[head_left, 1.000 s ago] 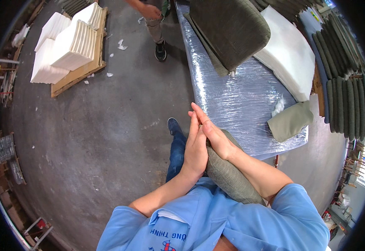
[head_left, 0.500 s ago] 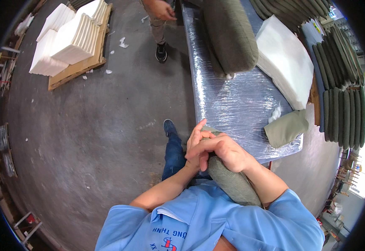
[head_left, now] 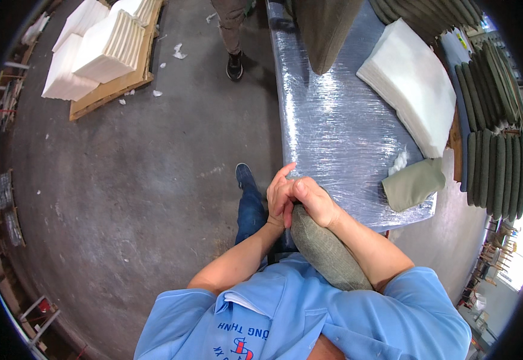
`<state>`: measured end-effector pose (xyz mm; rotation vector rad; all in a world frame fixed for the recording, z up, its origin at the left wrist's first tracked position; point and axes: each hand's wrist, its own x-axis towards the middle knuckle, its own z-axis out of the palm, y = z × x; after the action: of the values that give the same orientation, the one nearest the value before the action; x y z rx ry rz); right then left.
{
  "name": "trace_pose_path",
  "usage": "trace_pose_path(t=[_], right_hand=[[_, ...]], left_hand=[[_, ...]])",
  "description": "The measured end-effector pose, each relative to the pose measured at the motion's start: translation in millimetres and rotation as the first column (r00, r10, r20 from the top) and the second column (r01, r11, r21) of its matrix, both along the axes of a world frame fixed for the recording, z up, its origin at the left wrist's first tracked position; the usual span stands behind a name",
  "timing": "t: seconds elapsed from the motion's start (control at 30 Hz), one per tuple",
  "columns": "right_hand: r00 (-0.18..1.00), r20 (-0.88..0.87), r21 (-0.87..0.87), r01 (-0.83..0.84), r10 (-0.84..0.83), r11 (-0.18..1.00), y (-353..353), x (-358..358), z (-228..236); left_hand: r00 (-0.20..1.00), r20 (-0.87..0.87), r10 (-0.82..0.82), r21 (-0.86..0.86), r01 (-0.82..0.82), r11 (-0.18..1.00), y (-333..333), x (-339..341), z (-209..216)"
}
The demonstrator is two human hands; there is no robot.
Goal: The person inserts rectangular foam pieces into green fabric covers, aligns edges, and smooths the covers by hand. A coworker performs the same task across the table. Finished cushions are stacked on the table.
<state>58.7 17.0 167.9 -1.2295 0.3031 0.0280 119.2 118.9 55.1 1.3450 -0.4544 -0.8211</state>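
Observation:
A grey-green fabric cushion (head_left: 328, 249) stands on edge between my right forearm and my chest. At its far end, by the near corner of the table, my two hands meet. My left hand (head_left: 279, 197) presses against that end from the left, one finger pointing outward and the others bent. Over the top comes my right hand (head_left: 311, 200), its fingers curled round the end toward the left one. The overlapping hands hide the fingertips and the cushion's corner.
A plastic-wrapped table (head_left: 339, 138) holds white padding sheets (head_left: 414, 84), a folded green cloth (head_left: 414, 185) and a large dark cushion (head_left: 327, 30). Dark cushions (head_left: 495, 171) stack at right. White foam blocks (head_left: 102, 51) sit on a pallet at left. Another person's leg (head_left: 232, 36) stands beyond.
My hands have shifted slightly, the right one curling tighter over the cushion's end. On the table the large dark cushion has tilted and moved away; the other person's hand has left the view.

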Motion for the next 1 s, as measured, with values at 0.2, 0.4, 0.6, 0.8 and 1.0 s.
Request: trace_pose_path(t=[0.2, 0.4, 0.6, 0.8, 1.0], right_hand=[[0.998, -0.040, 0.014, 0.039, -0.038, 0.999, -10, 0, -19], [0.993, -0.099, 0.004, 0.062, -0.062, 0.998, -17, 3, -47], [0.975, -0.197, 0.010, 0.111, -0.107, 0.994, -18, 2, -60], [0.912, -0.242, -0.188, 0.291, -0.332, 0.938, -17, -18, -30], [0.921, -0.223, -0.120, 0.298, -0.318, 0.947, -6, -48, 58]], left_hand=[[0.966, 0.241, -0.093, 0.005, 0.094, 0.996, -3, 3, -20], [0.989, 0.150, 0.008, -0.017, -0.005, 1.000, -16, 2, -43], [0.935, 0.354, 0.034, 0.049, -0.055, 0.997, -20, 6, -48], [0.965, -0.240, 0.107, 0.202, -0.058, 0.978, 2, -6, 10], [0.985, 0.169, -0.029, -0.267, 0.074, 0.961, 24, -23, 139]])
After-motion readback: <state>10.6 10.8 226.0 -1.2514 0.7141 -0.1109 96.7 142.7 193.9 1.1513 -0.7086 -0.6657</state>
